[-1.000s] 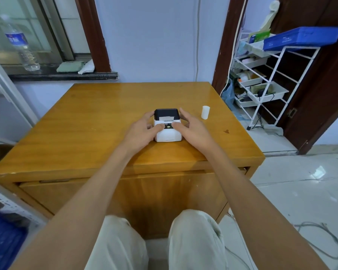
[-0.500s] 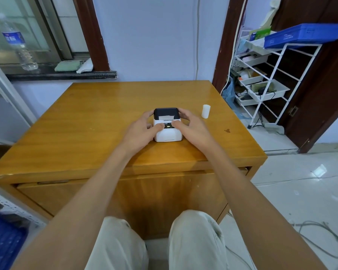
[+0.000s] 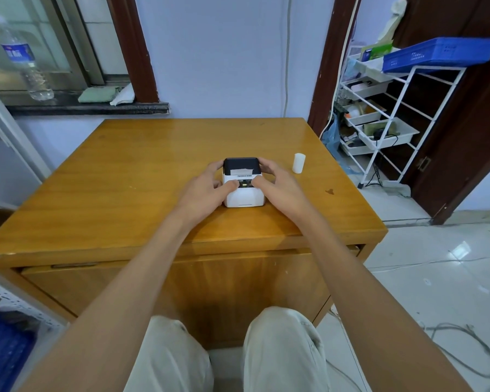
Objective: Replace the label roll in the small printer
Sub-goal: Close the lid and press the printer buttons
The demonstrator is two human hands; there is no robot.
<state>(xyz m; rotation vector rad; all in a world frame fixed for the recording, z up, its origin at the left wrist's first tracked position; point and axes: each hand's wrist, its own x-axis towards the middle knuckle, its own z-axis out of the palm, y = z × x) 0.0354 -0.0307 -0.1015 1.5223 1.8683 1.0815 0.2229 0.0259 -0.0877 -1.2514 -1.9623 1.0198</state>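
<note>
Printer (image 3: pixel 244 190) gripped between left hand (image 3: pixel 203 190) and right hand (image 3: pixel 277 188), roll (image 3: pixel 299 163) beside right

A small printer (image 3: pixel 244 183) sits flat near the middle of the desk (image 3: pixel 125 176), its body white, its far lid black and closed, with a white strip of label showing at the slot. A white label roll (image 3: pixel 299 163) stands upright at its two o'clock, well apart.

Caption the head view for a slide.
Both hands, left and right, grip the small label printer on the wooden table, spare roll nearby.
</note>
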